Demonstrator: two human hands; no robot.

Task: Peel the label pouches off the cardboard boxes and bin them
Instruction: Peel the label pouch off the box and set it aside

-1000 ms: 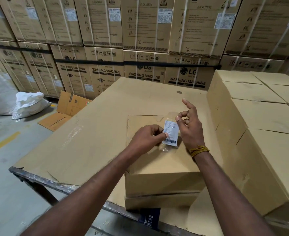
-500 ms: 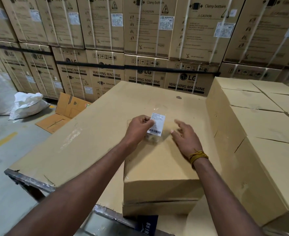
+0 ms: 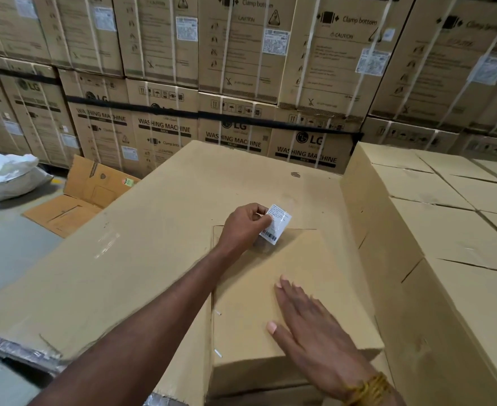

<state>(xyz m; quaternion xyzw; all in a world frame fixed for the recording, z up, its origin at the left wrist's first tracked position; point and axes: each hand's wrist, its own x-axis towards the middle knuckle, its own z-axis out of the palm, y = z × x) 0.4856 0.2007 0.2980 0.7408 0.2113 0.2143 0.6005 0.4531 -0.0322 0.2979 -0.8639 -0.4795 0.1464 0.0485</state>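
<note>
My left hand [image 3: 245, 227] pinches a clear label pouch [image 3: 276, 224] with a white barcode slip inside, held up just above the far end of a small plain cardboard box [image 3: 297, 276]. My right hand [image 3: 308, 323] lies flat with straight fingers on the near part of that box's top. The small box rests on a large flat cardboard sheet [image 3: 141, 250] spread over a metal-edged cart.
A stack of plain boxes [image 3: 434, 235] rises right beside the small box. Strapped washing machine cartons [image 3: 235, 83] wall off the back. On the floor at left lie a flattened carton [image 3: 77, 200] and white sacks [image 3: 7, 177].
My left hand has carried the pouch up and away from me, off the box top. My right hand has let go, dropped back toward me and flattened onto the box.
</note>
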